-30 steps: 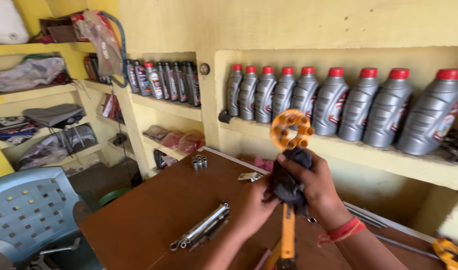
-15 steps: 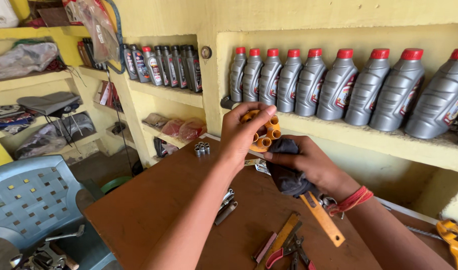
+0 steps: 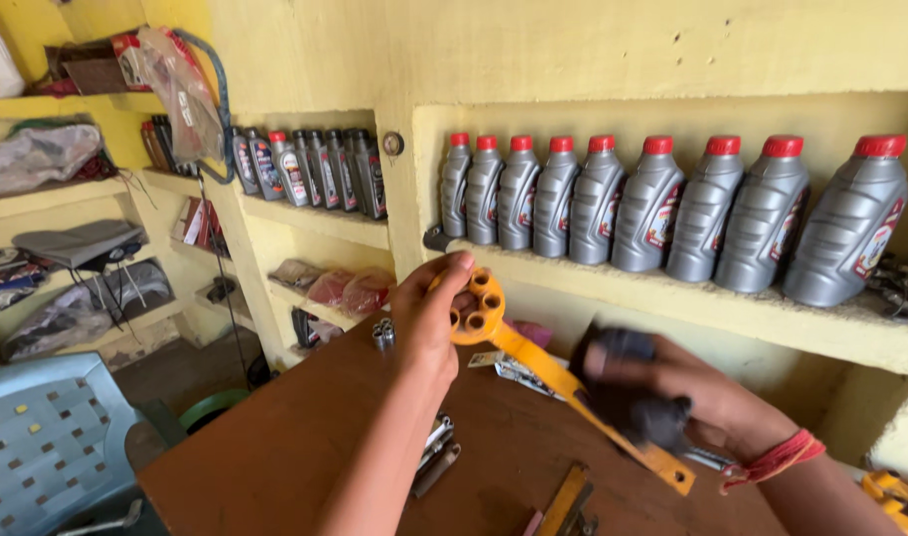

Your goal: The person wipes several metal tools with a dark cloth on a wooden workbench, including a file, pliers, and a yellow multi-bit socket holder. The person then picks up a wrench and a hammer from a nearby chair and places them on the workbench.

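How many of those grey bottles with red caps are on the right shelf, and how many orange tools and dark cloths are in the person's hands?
Grey bottles with red caps: 9
Orange tool with ring head: 1
Dark cloth: 1
Total: 11

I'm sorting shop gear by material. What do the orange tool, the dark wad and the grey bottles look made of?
Orange tool: likely painted metal, flat and rigid with a ring of sockets at its head. Dark wad in the right hand: soft cloth, crumpled, though blurred. Grey bottles: moulded plastic, ribbed with a silver sheen, red caps.
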